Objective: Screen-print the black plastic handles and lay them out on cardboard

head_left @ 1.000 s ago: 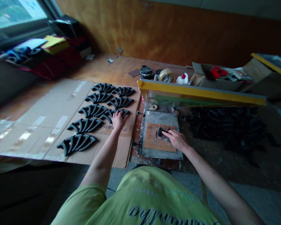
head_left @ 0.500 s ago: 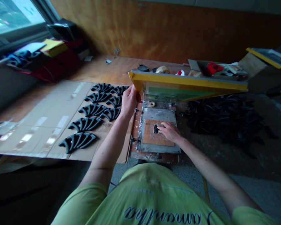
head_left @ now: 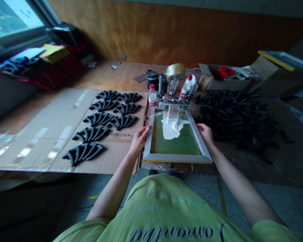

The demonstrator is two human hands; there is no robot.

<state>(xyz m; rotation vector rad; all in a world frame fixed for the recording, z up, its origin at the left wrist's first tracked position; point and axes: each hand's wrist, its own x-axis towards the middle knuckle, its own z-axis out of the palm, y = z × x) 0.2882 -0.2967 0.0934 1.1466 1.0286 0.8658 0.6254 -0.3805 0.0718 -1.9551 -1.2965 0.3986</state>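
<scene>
A silk-screen frame (head_left: 176, 157) with grey metal sides and green mesh (head_left: 176, 147) lies lowered in front of me. White ink (head_left: 169, 131) is spread over the mesh's upper half. A pale squeegee (head_left: 173, 113) rests at the far end of the ink. My left hand (head_left: 139, 139) grips the frame's left side, fingers closed at its edge. On the opposite side, my right hand (head_left: 205, 133) has its fingers closed on the right edge. The board under the frame and the small black piece seen there earlier are hidden.
Curved black plastic pieces (head_left: 84, 154) lie in fanned groups on the cardboard (head_left: 53, 137) at left. A heap of black pieces (head_left: 234, 117) is at right. Behind the frame stand red-capped bottles (head_left: 152, 97), a black tub (head_left: 152, 79), a tape roll (head_left: 175, 71) and an open box (head_left: 217, 84).
The frame has swung down from its raised position over the board. My right hand has left the small black piece and moved to the frame's right side. My left hand came down with the frame.
</scene>
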